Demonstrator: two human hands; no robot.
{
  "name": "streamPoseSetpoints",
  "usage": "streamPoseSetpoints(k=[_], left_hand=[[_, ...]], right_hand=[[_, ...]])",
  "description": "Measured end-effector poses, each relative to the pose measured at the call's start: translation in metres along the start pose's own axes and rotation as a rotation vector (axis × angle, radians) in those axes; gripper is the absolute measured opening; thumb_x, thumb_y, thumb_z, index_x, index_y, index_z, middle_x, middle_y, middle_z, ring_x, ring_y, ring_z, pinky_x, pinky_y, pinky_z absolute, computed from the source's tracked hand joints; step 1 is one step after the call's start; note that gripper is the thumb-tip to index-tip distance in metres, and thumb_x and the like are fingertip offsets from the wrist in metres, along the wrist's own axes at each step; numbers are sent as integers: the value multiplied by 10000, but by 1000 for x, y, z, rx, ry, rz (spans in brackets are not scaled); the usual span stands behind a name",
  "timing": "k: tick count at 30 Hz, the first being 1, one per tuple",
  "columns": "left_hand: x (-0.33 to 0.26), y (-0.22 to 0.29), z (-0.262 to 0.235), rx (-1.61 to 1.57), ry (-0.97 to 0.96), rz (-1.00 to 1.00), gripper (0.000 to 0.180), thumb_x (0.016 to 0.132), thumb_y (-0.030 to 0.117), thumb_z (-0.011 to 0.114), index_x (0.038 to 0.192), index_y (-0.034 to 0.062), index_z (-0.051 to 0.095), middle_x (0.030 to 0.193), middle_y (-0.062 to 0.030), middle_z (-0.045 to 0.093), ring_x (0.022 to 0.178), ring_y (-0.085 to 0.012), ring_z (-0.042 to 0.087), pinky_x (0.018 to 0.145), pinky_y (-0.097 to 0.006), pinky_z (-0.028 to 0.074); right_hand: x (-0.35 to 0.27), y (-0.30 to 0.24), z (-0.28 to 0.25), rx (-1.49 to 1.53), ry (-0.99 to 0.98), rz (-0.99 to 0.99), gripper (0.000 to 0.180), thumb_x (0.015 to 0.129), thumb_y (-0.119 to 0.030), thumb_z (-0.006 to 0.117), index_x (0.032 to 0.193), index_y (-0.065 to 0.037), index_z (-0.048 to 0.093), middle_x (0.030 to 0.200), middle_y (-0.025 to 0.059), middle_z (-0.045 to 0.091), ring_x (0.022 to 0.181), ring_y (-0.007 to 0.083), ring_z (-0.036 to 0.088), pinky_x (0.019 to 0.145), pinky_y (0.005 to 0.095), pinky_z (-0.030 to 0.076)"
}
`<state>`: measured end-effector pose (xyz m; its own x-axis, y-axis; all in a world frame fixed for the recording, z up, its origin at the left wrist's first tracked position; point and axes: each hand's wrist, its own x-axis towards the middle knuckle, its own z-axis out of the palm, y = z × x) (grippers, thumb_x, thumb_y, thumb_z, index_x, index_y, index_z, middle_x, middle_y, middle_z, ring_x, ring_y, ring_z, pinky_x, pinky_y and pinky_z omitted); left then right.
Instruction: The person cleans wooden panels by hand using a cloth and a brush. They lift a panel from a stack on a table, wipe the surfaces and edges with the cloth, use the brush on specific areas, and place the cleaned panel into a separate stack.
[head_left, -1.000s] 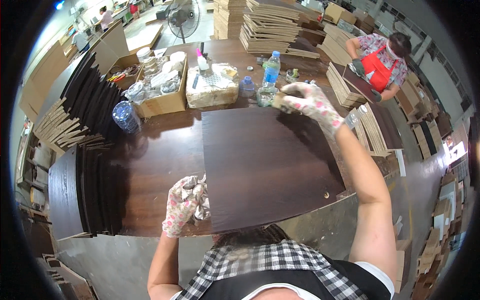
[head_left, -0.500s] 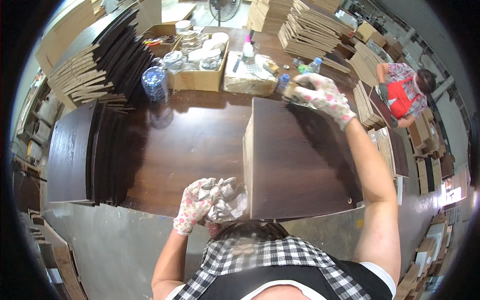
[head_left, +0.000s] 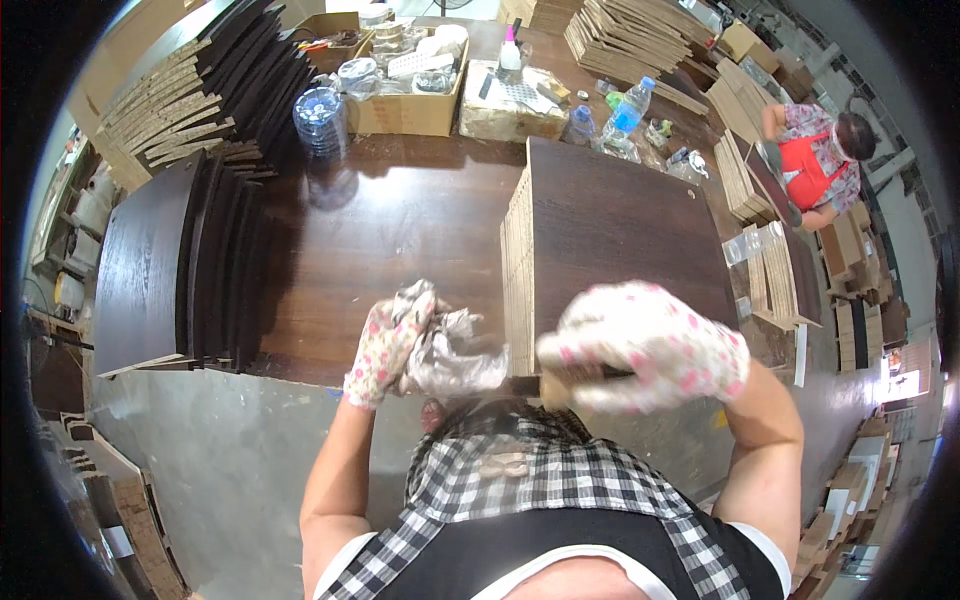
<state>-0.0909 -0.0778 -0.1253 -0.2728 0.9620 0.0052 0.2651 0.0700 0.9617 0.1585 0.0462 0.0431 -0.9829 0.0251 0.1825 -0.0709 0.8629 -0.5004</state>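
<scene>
My left hand point(head_left: 385, 345), in a flowered glove, is closed on a crumpled grey-white rag point(head_left: 455, 360) at the front edge of the table. The matching glove on my right hand point(head_left: 645, 350) is blurred by motion. Its fingers grip a small tan block point(head_left: 565, 385) at the near left corner of a stack of dark brown boards point(head_left: 630, 220). I cannot tell whether the block touches the stack, whose pale edges face left.
Dark boards point(head_left: 145, 265) lean at the table's left, with a taller pile point(head_left: 170, 115) behind. A clear blue-tinted container point(head_left: 320, 125), a carton of rolls point(head_left: 400, 115), a wrapped box point(head_left: 500, 120) and a bottle point(head_left: 630, 105) line the back. A co-worker point(head_left: 815, 170) handles a board at right.
My right hand has come back from the far side of the stack to its near edge, bringing the tan block. The left hand has shifted slightly, still with the rag.
</scene>
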Motion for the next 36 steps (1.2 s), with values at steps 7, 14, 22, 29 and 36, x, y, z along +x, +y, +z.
streamPoseSetpoints(k=[7, 14, 22, 29, 36], left_hand=[[66, -4, 9, 351, -197, 628, 401, 1000, 178, 521, 1369, 21, 540, 1137, -160, 648, 1081, -304, 602, 992, -377, 457], [79, 73, 39, -367, -390, -349, 327, 848, 290, 804, 987, 39, 648, 769, 15, 619, 701, -81, 585, 625, -261, 488], [34, 97, 54, -374, -267, -239, 246, 906, 137, 692, 1111, 2, 684, 1026, -56, 656, 936, -131, 610, 820, -289, 507], [27, 73, 64, -186, -330, 75, 132, 882, 100, 722, 991, 43, 674, 832, -5, 646, 668, -96, 611, 564, -240, 462], [4, 88, 67, -697, -242, -287, 166, 895, 126, 666, 768, 98, 563, 704, 47, 527, 590, -47, 442, 514, -248, 361]], right_hand=[[-81, -3, 4, 311, 686, 619, 325, 835, -74, 736, 1154, -35, 685, 1068, 88, 674, 994, 181, 656, 893, 323, 527], [-74, -7, 69, 271, 730, 273, 391, 832, -174, 771, 1170, -3, 675, 1071, 142, 693, 1003, 274, 682, 909, 369, 547], [-114, -16, 53, 622, 853, 141, 400, 837, -38, 747, 1218, -1, 631, 1187, 133, 662, 1079, 249, 657, 949, 390, 540], [-138, 16, 30, 861, 1188, 476, 337, 961, -214, 635, 1247, -35, 633, 1226, 95, 665, 1005, 139, 640, 806, 270, 538], [-220, 102, -14, 571, 1600, 525, 219, 980, -149, 610, 1175, -59, 655, 1035, 36, 686, 866, 126, 638, 742, 301, 547]])
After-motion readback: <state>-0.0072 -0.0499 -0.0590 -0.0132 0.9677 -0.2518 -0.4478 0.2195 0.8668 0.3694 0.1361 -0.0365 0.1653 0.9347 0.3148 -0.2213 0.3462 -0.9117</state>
